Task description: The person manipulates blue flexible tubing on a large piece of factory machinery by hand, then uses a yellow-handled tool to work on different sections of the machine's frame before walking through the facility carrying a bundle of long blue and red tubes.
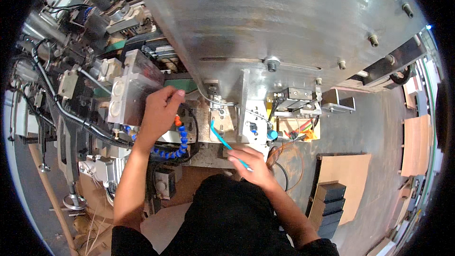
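Observation:
My right hand [251,165] grips a thin light-blue stick [221,138] with a bent upper end. That end points up and left, over a metal plate with holes [222,122] on the machine bed. My left hand [162,111] is closed, fingers curled and thumb laid along them, beside a metal block with round bosses [135,90]. What its fingers hold, if anything, is hidden. Just right of this hand, the orange nozzle [178,121] of a blue segmented hose [183,142] shows.
A large steel plate [284,23] with bolts rises behind the bed. To the left run black cables [57,99] and machine parts. A small yellow-cornered box [310,132] with coloured items sits right of the bed. Dark stacked blocks [329,204] rest on cardboard [353,175] at the lower right.

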`<state>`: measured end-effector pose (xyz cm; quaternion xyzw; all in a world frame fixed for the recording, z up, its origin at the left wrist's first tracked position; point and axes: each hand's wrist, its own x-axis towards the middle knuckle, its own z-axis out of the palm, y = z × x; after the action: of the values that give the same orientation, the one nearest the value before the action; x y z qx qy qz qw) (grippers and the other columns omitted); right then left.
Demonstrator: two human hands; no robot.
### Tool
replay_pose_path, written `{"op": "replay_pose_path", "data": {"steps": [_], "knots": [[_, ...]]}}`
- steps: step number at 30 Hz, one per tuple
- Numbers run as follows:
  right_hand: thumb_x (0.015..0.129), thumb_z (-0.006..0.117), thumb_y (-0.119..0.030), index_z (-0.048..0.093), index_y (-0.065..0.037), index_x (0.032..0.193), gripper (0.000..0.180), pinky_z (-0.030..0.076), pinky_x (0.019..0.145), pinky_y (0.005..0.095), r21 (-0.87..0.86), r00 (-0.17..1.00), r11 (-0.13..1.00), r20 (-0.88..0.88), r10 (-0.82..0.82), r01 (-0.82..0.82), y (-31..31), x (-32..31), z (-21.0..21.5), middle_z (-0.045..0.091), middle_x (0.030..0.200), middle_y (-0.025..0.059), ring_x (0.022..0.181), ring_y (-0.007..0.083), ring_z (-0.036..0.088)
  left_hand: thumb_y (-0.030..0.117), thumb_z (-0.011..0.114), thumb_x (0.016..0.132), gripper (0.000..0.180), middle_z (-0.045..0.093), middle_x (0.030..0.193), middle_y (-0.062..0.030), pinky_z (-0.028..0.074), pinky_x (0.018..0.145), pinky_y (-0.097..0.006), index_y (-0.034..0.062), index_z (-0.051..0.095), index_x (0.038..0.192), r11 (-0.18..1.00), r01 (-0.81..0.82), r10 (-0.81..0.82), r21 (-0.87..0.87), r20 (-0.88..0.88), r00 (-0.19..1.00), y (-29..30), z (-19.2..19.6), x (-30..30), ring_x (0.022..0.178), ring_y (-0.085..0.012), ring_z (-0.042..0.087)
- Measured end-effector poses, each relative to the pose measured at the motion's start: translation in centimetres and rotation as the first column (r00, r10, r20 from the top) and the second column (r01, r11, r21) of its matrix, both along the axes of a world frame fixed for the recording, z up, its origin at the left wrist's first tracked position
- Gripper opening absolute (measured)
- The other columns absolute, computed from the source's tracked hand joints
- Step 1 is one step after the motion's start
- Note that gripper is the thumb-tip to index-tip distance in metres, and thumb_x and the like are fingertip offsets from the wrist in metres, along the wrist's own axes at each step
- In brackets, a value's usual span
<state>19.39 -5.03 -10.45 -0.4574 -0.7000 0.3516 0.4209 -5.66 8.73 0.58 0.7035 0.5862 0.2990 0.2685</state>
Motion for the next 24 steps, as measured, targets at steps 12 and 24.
{"op": "replay_pose_path", "data": {"steps": [12, 24], "knots": [[0.082, 0.056, -0.011, 0.037, -0.010, 0.143, 0.064, 0.030, 0.106, 0.0602, 0.132, 0.568, 0.981, 0.823, -0.029, -0.141, 6.9, -7.6, -5.1, 0.041, 0.145, 0.0130, 0.133, 0.0313, 0.040, 0.025, 0.063, 0.089, 0.026, 0.064, 0.072, -0.0176, 0.048, 0.060, -0.038, -0.0011, 0.065, 0.088, 0.997, -0.046, 0.046, 0.056, 0.010, 0.999, 0.1, -0.5, -0.2, 0.063, -0.0279, 0.062], [0.103, 0.045, -0.036, 0.062, 0.005, 0.109, 0.044, 0.043, 0.085, 0.0270, -0.636, 0.794, 0.718, -0.575, -0.198, -0.282, 4.5, -11.9, 2.7, 0.065, 0.099, 0.0056, 0.090, 0.0136, 0.055, 0.021, 0.063, 0.088, 0.021, 0.061, 0.086, -0.0171, 0.049, 0.065, -0.038, 0.0004, 0.063, 0.086, 0.963, 0.103, -0.091, 0.249, -0.057, 0.994, 0.2, -0.8, -0.6, 0.075, -0.0343, 0.062]]}}
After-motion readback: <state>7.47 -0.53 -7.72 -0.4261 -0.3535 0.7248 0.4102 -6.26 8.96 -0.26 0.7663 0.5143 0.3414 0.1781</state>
